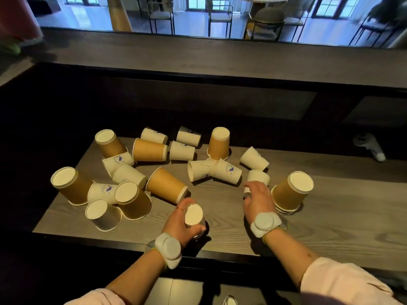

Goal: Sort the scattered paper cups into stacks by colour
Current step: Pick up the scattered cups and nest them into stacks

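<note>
Grey wooden counter carries brown and white paper cups scattered across its left and middle, with a brown stack begun at right. At the near edge, the left hand is clamped around an upturned white cup. The right hand, fingers spread, reaches over another white cup; it should grip the wall gently to avoid crushing it.

No wording can be read anywhere. Several of the small white paper cups carry a round printed emblem: a ring of dark lettering around a purple blot, too small and blurred to make out. It shows most plainly on the white cup lying on its side just in front of the upturned brown paper cup, and on another white cup well to that brown cup's left.
</note>
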`<state>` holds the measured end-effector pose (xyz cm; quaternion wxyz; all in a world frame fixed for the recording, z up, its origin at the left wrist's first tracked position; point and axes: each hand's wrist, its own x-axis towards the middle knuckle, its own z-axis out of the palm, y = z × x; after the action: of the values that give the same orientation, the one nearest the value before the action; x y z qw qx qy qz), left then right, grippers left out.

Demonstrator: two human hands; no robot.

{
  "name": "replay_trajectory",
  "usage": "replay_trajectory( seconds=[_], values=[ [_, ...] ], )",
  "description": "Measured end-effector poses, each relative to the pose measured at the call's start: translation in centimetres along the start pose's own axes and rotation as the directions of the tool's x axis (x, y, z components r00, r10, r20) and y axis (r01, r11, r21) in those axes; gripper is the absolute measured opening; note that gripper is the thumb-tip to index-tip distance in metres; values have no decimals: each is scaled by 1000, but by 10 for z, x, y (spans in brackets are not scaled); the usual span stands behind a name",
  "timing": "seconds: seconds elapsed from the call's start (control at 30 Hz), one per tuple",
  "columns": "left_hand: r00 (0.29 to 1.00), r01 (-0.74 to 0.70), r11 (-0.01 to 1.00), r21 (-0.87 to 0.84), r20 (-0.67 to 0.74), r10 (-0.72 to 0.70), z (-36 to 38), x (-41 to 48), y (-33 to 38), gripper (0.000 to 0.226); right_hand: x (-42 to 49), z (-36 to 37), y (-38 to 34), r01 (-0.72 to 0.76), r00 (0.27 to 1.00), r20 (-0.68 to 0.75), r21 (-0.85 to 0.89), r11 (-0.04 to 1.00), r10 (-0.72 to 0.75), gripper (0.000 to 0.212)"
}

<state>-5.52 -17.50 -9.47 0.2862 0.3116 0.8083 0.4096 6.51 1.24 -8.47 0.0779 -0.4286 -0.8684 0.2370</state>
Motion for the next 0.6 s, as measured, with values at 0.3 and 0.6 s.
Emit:
replay_trajectory(
  seconds=[0.3,0.6],
  values=[
    [1000,9,1000,-6,8,-9,28,29,20,65,37,-2,17,-17,924,352,-361,932,153,61],
    [997,-10,994,-111,71,18,40,57,48,82,54,-7,23,193,953,298,-478,857,-48,50]
  ],
)
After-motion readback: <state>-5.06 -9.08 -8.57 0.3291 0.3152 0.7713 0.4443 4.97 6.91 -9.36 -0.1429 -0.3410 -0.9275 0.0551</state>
